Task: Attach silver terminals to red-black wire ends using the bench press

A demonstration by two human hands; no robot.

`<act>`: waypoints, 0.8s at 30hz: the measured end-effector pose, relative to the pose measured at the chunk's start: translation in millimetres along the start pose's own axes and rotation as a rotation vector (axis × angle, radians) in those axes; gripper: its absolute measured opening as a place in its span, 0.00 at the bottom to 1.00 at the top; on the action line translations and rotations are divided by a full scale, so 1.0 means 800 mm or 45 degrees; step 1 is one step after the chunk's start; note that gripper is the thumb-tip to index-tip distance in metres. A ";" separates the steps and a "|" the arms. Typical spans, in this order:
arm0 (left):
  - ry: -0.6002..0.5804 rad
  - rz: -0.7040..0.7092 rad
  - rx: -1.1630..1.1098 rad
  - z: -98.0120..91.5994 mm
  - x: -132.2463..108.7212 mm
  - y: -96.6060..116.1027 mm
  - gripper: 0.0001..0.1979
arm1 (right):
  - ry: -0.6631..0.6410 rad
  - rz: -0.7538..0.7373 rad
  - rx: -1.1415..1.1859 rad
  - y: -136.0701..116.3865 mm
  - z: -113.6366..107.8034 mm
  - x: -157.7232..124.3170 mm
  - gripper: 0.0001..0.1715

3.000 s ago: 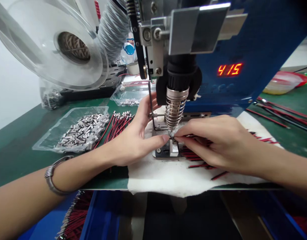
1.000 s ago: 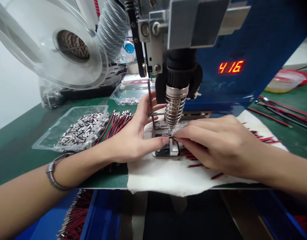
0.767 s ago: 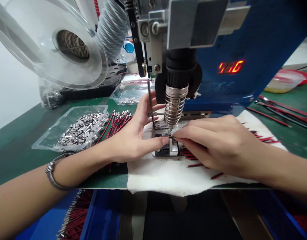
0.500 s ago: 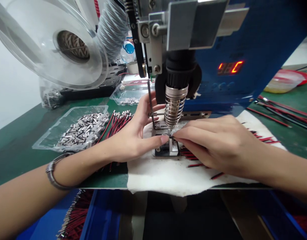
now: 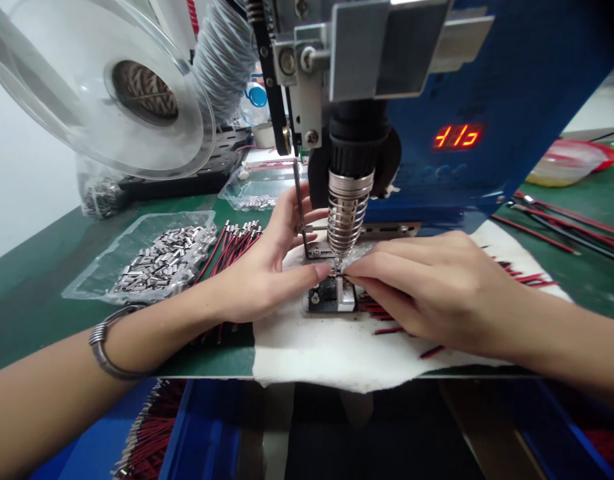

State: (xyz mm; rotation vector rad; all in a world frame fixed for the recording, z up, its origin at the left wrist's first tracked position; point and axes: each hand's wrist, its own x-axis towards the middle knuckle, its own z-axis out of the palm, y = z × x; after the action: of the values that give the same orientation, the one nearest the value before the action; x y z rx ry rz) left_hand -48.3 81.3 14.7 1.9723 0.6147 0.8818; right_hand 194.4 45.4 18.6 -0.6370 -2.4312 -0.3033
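Nearest the wearer, below the table edge, a blue bin point(image 5: 199, 433) held red-and-black leads with metal ends. Above it lay a white cloth point(image 5: 307, 357), with loose leads point(image 5: 379, 309) partly under the right hand point(image 5: 427, 283). That hand had its thumb and forefinger pinched together on a small workpiece point(image 5: 343, 274), which sat at the fixture point(image 5: 323, 304) just below the spring-wrapped tool point(image 5: 351, 210); most of it was hidden by the fingertips. The left hand point(image 5: 264, 280) was spread wide, thumb tip close beside the workpiece, fingers behind the upright bracket; it appeared to grip nothing, though whether the thumb touched the piece could not be told. Judging from the similar leads around it, the piece was probably very light, its wire limp and its metal end stiff, smooth and easily turned. The sensible hold seemed to be on the insulation close behind the metal, clear of the pointed tip, which could be hot. Left of the fixture lay a bundle of leads point(image 5: 234, 247), then a clear tray point(image 5: 84, 288) of small metal parts. The blue machine point(image 5: 497, 73) rose behind, its red display lit.
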 end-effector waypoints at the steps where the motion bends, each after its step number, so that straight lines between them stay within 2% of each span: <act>1: -0.001 0.003 -0.009 0.000 0.000 0.000 0.46 | 0.007 -0.009 0.002 0.000 0.000 0.000 0.12; 7: -0.010 0.030 -0.009 -0.002 0.000 -0.003 0.47 | 0.030 -0.027 0.001 0.000 0.001 0.002 0.14; 11: -0.029 0.049 -0.041 -0.001 0.001 -0.002 0.45 | 0.022 -0.024 0.009 0.000 0.000 0.000 0.12; 18: -0.005 0.016 -0.004 -0.002 0.001 -0.003 0.49 | -0.008 0.004 -0.001 0.001 -0.002 0.001 0.14; 24: -0.020 0.013 -0.001 -0.004 0.000 -0.003 0.51 | 0.037 -0.025 0.020 -0.001 0.000 0.003 0.14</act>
State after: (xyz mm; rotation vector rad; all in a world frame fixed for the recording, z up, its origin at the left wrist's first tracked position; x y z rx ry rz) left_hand -51.0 84.0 13.8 1.9816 0.5962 0.8719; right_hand 192.8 45.7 19.9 -0.5978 -2.4109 -0.2996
